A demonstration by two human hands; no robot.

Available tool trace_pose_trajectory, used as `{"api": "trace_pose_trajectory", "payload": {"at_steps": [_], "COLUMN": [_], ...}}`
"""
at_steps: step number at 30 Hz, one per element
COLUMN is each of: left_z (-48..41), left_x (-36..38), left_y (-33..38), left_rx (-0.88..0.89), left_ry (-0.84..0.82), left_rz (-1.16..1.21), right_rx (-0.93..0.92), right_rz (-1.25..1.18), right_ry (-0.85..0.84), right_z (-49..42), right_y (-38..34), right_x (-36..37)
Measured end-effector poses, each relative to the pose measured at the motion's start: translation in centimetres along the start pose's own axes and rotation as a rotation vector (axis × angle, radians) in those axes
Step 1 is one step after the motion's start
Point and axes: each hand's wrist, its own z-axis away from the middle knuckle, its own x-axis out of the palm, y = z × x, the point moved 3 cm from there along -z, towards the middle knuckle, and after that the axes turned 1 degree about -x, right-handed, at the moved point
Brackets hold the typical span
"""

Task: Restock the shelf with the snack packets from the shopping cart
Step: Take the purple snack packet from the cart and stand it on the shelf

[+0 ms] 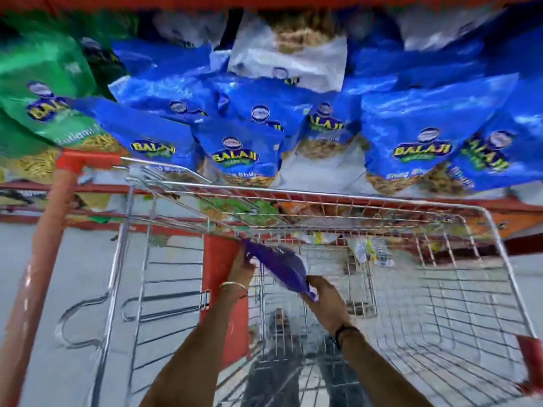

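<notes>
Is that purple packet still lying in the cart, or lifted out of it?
Lifted. Both hands, left hand and right hand, hold the purple packet by its ends, above the cart basket's floor.

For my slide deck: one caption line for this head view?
Both hands, left hand and right hand, hold a purple packet over the cart, below blue packets.
</notes>
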Motion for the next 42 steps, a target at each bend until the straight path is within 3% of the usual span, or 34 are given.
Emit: {"api": "trace_pose_trajectory", "payload": {"at_steps": [4, 7, 9, 13, 16, 23, 32, 42], "left_z": [-0.5, 1.9, 1.8, 5.0, 7.5, 17.7, 23.9, 28.5], "left_x": [0.6, 3.0, 2.8, 2.6, 2.3, 3.7, 2.5, 2.8], "left_y": [-2.9, 3.0, 3.0, 6.6, 9.1, 21.4, 36.7, 55.8], "left_rx": [-0.038, 0.002, 0.044, 0.163, 0.231, 0.523, 0.657, 0.927], "left_ry": [-0.022, 0.004, 0.012, 0.024, 0.0, 0.105, -0.017, 0.012], "left_rz": [-0.075, -0.168, -0.187, -0.329, -0.302, -0.129, 0.07, 0.218], "right_rx": [-0.07, -0.067, -0.046, -0.162, -0.24, -0.396, -0.739, -1.013], "right_rz": [0.002, -0.018, -0.023, -0.107, -0.146, -0.368, -0.479, -0.603], "right_ry": [0.201, 0.248, 0.304, 0.396, 0.429, 0.59, 0.627, 0.735], "right_z": [-0.9, -1.4, -1.3, 0.0, 1.8, 7.5, 13.0, 15.3], "right_y": [0.1, 0.6, 0.8, -1.3, -3.4, -9.9, -22.5, -37.1], "right_x": [0.4, 0.1, -1.1, -5.1, -8.0, -15.9, -28.0, -40.0]}}
